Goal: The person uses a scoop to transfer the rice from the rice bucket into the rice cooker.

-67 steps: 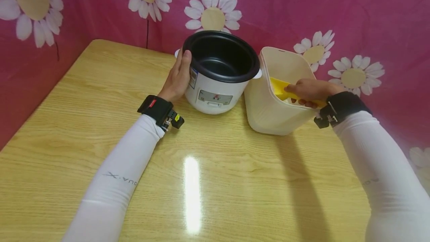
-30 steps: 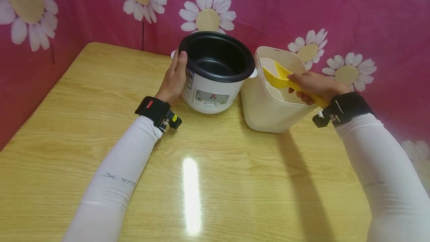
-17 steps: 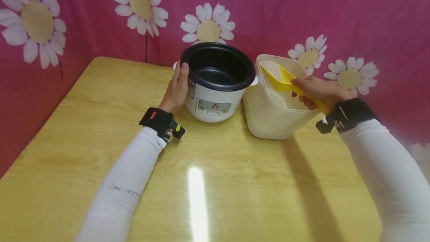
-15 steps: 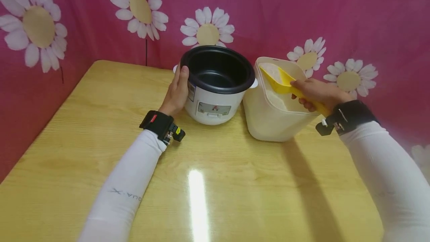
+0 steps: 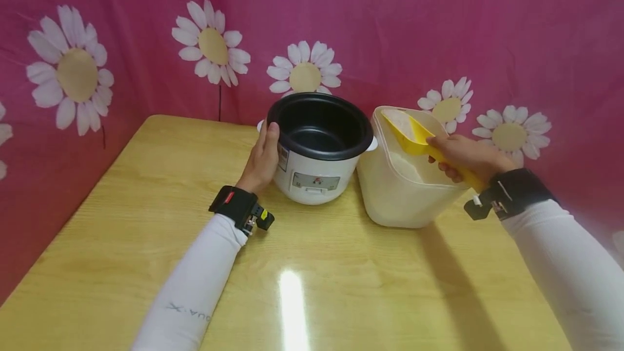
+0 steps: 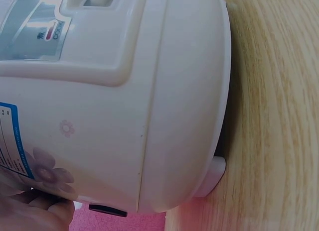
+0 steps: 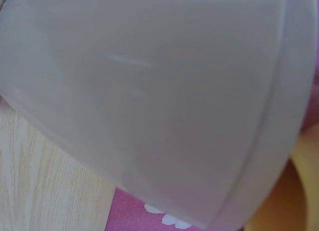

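A white rice cooker (image 5: 322, 175) with a black inner pot (image 5: 317, 137) stands upright on the table, its lid off. My left hand (image 5: 261, 158) rests against its left side, fingertips at the black rim; its fingers show low in the left wrist view too. Right beside the cooker is a cream bin (image 5: 409, 202) with pale rice (image 5: 407, 167) inside. My right hand (image 5: 470, 156) grips the handle of a yellow scoop (image 5: 414, 145), held over the bin's opening. Pale rice fills the scoop's bowl. In the right wrist view the bin's wall (image 7: 164, 101) covers most of the frame.
The wooden table (image 5: 205, 264) stretches in front of the cooker and bin and off to the left. Close behind them hangs a magenta cloth (image 5: 380, 31) with white daisies, which also lines the left side.
The scoop has come up out of the bin's inside, now loaded with rice, and sits higher over the opening. My left hand stays on the cooker. The head view has tilted upward.
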A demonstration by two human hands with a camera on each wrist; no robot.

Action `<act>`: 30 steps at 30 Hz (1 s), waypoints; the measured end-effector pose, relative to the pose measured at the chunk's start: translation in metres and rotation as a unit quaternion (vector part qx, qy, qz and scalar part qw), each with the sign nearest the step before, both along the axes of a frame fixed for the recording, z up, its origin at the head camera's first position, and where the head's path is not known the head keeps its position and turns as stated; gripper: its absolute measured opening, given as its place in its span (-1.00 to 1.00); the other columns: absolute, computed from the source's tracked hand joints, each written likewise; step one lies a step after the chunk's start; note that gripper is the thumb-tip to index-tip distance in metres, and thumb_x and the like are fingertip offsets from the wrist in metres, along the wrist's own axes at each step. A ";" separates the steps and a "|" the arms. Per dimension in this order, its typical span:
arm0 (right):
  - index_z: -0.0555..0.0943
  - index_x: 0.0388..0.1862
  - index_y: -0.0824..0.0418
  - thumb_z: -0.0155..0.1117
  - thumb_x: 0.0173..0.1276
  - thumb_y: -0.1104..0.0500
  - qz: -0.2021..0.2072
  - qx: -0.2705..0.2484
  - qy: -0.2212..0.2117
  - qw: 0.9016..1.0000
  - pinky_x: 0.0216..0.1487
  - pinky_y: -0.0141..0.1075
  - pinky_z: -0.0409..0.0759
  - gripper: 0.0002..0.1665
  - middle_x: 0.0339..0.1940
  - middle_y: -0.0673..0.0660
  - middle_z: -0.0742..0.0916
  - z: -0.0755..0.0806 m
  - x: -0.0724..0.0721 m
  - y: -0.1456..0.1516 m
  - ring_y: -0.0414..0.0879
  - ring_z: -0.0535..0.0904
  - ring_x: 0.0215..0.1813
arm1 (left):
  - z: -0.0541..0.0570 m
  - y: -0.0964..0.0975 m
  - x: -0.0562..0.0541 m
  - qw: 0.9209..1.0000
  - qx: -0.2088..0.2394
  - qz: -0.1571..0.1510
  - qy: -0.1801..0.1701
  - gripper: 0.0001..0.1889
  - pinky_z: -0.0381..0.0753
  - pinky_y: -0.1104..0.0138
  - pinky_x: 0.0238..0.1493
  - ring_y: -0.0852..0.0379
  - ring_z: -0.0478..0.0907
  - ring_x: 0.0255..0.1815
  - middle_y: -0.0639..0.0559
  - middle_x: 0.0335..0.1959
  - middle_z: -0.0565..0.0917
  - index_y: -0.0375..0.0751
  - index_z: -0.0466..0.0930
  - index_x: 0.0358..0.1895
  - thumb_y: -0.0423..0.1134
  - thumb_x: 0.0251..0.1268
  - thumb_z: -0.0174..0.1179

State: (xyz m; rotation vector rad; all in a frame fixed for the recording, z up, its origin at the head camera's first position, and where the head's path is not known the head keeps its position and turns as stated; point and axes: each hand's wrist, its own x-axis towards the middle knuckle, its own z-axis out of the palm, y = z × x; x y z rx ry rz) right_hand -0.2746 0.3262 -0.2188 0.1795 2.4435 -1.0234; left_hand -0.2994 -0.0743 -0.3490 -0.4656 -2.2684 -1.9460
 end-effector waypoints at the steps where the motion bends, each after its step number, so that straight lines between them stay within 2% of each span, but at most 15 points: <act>1: 0.38 0.11 0.21 -0.15 0.65 -0.28 -0.005 -0.005 0.003 1.000 -0.48 -0.34 0.41 -0.43 -0.51 -0.04 0.48 0.000 0.001 0.000 -0.16 0.35 -0.51 | 0.000 0.000 0.000 1.000 -0.002 0.002 0.005 -0.35 -0.01 -0.16 0.72 -0.02 0.07 0.70 0.08 0.72 0.07 0.36 -0.24 0.70 0.26 0.65 -0.47; 6: 0.37 0.10 0.22 -0.14 0.65 -0.26 -0.007 -0.015 0.007 1.000 -0.49 -0.36 0.40 -0.44 -0.51 -0.05 0.47 -0.001 0.002 -0.002 -0.17 0.34 -0.52 | 0.002 -0.002 0.001 1.000 -0.008 0.006 0.010 -0.35 -0.01 -0.18 0.72 -0.06 0.08 0.70 0.03 0.71 0.10 0.31 -0.23 0.70 0.24 0.65 -0.47; 18: 0.41 0.01 0.24 -0.19 0.66 -0.28 0.001 -0.005 0.015 1.000 -0.54 -0.37 0.41 -0.40 -0.54 -0.05 0.47 -0.007 0.004 0.002 -0.19 0.35 -0.57 | -0.003 -0.002 0.004 1.000 -0.016 0.003 0.013 -0.36 0.02 -0.18 0.71 -0.06 0.09 0.70 0.02 0.71 0.09 0.28 -0.25 0.71 0.22 0.67 -0.49; 25: 0.42 -0.02 0.23 -0.19 0.63 -0.35 -0.014 0.003 0.038 0.999 -0.53 -0.34 0.41 -0.34 -0.56 -0.05 0.48 0.002 0.002 -0.005 -0.17 0.35 -0.55 | 0.003 -0.005 0.001 1.000 -0.019 0.010 0.016 -0.34 -0.01 -0.19 0.71 -0.07 0.06 0.71 0.04 0.73 0.06 0.30 -0.26 0.71 0.24 0.65 -0.48; 30: 0.44 -0.05 0.20 -0.18 0.63 -0.35 -0.025 0.001 0.038 0.999 -0.52 -0.33 0.42 -0.37 -0.57 -0.06 0.49 0.004 0.004 -0.005 -0.16 0.36 -0.54 | 0.002 -0.003 -0.001 1.000 -0.025 0.001 0.010 -0.33 -0.01 -0.16 0.73 -0.04 0.06 0.71 0.04 0.73 0.06 0.26 -0.26 0.71 0.23 0.64 -0.48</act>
